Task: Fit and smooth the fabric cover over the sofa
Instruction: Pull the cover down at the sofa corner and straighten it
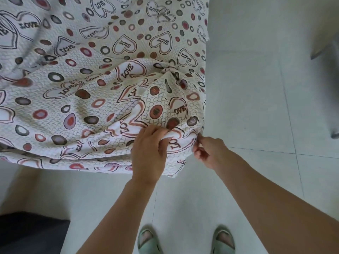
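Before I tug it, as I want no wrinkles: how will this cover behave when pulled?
The cover is probably floppy: it bunches into soft folds where the left hand grips it. Its bumpy weave likely resists slipping from the pinching right hand.

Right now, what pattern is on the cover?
The cover is white with outlined LOVE hearts and reddish and grey dots and rings, seen in the head view.

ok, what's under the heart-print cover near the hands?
The cover hides everything beneath it. Left hand and right hand grip its bunched corner; below the hem, floor tile shows.
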Available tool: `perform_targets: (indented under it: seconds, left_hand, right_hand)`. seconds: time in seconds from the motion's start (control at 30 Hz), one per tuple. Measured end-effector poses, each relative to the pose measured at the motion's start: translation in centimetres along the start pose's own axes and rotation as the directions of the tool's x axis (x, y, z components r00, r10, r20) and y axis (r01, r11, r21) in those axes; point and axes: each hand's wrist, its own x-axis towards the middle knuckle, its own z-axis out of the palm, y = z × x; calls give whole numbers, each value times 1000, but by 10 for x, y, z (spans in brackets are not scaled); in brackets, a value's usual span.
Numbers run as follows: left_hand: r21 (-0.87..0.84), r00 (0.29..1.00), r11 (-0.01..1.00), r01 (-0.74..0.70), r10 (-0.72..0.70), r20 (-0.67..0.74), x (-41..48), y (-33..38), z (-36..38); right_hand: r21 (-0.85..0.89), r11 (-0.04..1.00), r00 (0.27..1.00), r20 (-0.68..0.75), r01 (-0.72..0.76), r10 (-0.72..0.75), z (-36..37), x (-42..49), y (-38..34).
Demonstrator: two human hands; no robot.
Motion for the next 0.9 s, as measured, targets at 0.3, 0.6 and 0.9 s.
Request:
perform_targets:
  seconds: [0.3,0.6,0.9]
  left_hand:
    - [-63,961,995,-77,91,261,-47,6,6]
    - [74,675,997,14,-64,735,-63,5,-11]
    - [146,993,988,-46,28,117,7,-20,-28]
  right_hand:
    - [-469,877,933,-257,107,-252,-41,40,58]
    - [-253,922,949,-41,293,-312,-23,5,23]
    - [-783,548,796,-117,294,-594,-24,8,12]
